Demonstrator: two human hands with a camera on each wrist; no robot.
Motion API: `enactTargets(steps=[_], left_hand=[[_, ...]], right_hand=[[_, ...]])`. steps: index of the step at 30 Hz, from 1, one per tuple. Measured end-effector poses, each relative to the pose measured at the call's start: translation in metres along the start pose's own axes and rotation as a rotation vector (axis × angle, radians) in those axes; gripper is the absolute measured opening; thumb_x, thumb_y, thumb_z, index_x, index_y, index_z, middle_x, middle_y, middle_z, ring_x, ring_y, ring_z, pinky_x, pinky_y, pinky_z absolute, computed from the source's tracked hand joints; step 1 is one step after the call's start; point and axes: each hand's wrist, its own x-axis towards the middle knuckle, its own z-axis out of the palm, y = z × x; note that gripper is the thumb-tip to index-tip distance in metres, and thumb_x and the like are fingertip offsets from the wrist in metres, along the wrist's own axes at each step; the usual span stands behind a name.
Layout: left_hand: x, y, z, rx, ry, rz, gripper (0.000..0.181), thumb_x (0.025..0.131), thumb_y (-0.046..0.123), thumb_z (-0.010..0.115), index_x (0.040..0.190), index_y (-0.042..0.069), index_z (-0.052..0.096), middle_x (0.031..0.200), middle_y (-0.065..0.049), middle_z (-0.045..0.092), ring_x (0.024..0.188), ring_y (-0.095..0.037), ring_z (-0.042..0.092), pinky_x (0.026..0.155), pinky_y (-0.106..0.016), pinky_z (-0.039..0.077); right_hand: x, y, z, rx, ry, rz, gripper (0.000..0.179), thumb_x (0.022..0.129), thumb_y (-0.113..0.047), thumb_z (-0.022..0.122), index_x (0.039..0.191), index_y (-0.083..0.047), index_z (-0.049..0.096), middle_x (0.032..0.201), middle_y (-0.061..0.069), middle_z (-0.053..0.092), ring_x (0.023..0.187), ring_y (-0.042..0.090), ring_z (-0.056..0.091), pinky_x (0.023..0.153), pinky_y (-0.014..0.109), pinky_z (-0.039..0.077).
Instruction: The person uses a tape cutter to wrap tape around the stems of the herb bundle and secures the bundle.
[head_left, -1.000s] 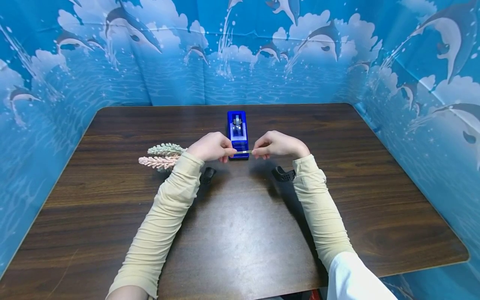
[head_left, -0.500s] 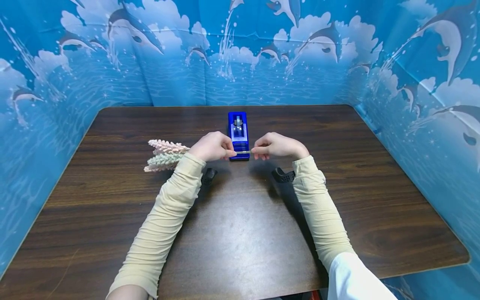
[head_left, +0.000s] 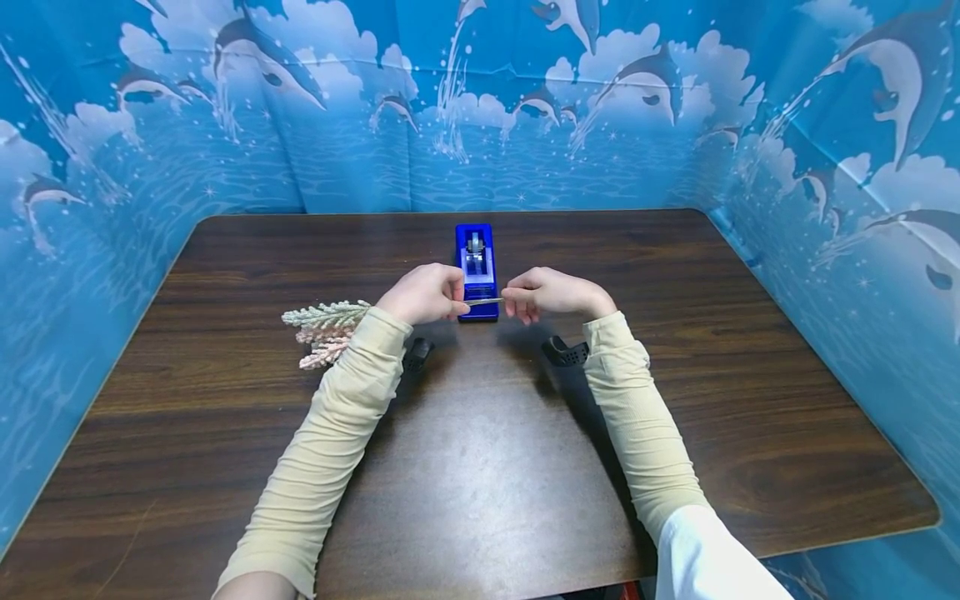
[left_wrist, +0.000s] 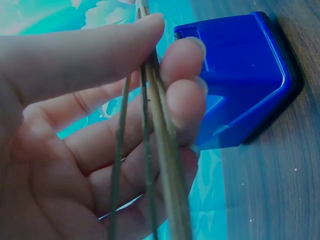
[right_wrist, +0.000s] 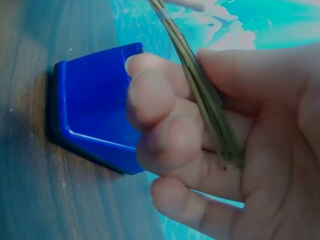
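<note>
My left hand pinches thin stems between thumb and fingertips. The stems belong to a bunch of artificial flowers, pale green and pink, which sticks out to the left behind my left wrist. My right hand has the stem ends between thumb and curled fingers. A whitish band, possibly tape, wraps the stems between my hands in the right wrist view. Just beyond the stems stands a blue tape dispenser, its front partly behind the stems.
The dark wood-grain table extends around both arms. A blue curtain printed with dolphins hangs behind and at the sides. Black wrist-camera parts show beneath both wrists.
The flower bunch has turned about its stems: pink came uppermost, and now green is above pink again. My right fingers have shifted slightly on the stems. The tape dispenser stays put.
</note>
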Motion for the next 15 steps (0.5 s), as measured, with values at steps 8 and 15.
enactTargets(steps=[8, 15], left_hand=[[-0.0002, -0.0012, 0.0001, -0.006, 0.041, -0.005, 0.016, 0.089, 0.02, 0.068, 0.081, 0.007, 0.063, 0.076, -0.006, 0.068, 0.067, -0.017, 0.055, 0.061, -0.027, 0.039], [0.0023, -0.0011, 0.0009, 0.029, 0.038, -0.034, 0.016, 0.089, 0.018, 0.068, 0.091, 0.004, 0.075, 0.086, -0.007, 0.072, 0.076, -0.018, 0.057, 0.071, -0.031, 0.045]], right_hand=[[0.0002, 0.0012, 0.0004, -0.038, 0.013, -0.001, 0.031, 0.101, -0.02, 0.049, 0.092, 0.006, 0.063, 0.066, 0.002, 0.059, 0.069, 0.035, 0.06, 0.07, 0.045, 0.052], [0.0019, 0.003, 0.0008, -0.041, 0.041, -0.024, 0.028, 0.1, -0.022, 0.053, 0.087, 0.001, 0.063, 0.065, 0.003, 0.06, 0.061, 0.021, 0.058, 0.066, 0.041, 0.052]])
